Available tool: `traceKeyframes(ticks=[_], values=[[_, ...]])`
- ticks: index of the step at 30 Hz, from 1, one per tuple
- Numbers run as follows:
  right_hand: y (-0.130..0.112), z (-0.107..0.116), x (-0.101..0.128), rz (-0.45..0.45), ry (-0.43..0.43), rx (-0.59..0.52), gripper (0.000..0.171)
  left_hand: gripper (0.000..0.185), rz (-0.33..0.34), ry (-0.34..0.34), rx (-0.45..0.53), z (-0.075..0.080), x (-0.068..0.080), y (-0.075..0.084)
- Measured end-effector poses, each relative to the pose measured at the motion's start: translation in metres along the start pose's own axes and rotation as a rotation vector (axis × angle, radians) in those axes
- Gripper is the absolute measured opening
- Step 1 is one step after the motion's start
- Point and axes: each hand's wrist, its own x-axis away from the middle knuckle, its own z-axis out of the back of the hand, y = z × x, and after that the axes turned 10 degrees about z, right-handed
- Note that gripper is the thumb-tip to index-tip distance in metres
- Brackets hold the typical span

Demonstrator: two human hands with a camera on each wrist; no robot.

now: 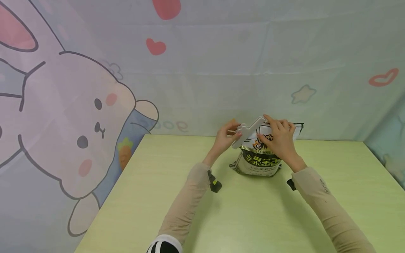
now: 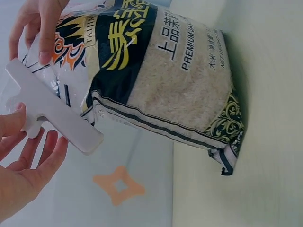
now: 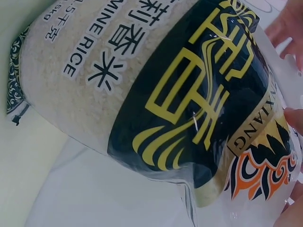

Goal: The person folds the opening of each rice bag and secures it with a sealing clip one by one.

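Note:
A clear-fronted rice bag (image 1: 261, 169) with a dark green band and yellow characters stands upright on the table, its white top part rising between the hands. My left hand (image 1: 225, 136) pinches a long white bag clip (image 2: 57, 111) between thumb and fingers, slanted across the left side of the bag's top. At the upper right of the bag, my right hand (image 1: 280, 140) grips the top, thumb on the printed front and forefinger near the clip's upper end. In the right wrist view, the rice bag (image 3: 94, 90) fills most of the picture and the right fingertips show only at the edge.
The pale yellow-green table (image 1: 177, 168) extends to both sides and in front of the bag. Close behind its back edge hangs a backdrop cloth (image 1: 221, 70) with a rabbit and hearts. A dark wrist device (image 1: 215, 182) sits at the left cuff.

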Motion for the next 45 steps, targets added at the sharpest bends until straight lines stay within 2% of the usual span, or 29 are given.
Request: traceKeyframes(ticks=[4,10,19,25,29,32,36,45], values=[[0.002,0.000,0.000,-0.021,-0.013,-0.027,0.069,0.035,-0.005,0.004,-0.029,0.000,0.002,-0.008],[0.001,0.003,-0.004,-0.039,0.017,-0.071,0.062,0.035,0.033,0.003,-0.043,0.000,0.006,-0.020],[-0.003,0.008,-0.015,-0.128,0.022,-0.152,0.047,0.032,0.044,0.006,-0.086,0.002,0.014,-0.037],[-0.002,0.008,-0.019,-0.126,0.026,-0.173,0.041,0.033,0.080,-0.018,-0.040,0.002,0.018,-0.044],[-0.002,0.007,-0.021,-0.127,0.014,-0.193,0.040,0.033,0.104,-0.043,-0.007,0.004,0.027,-0.032],[-0.004,0.008,-0.022,-0.132,-0.003,-0.214,0.038,0.033,0.115,-0.048,0.000,0.003,0.027,-0.036],[-0.004,0.006,-0.025,-0.133,-0.023,-0.217,0.037,0.033,0.137,-0.045,0.002,-0.003,0.020,-0.056],[-0.010,0.003,-0.030,-0.122,-0.030,-0.191,0.033,0.026,0.194,-0.032,0.020,-0.006,0.022,-0.055]])
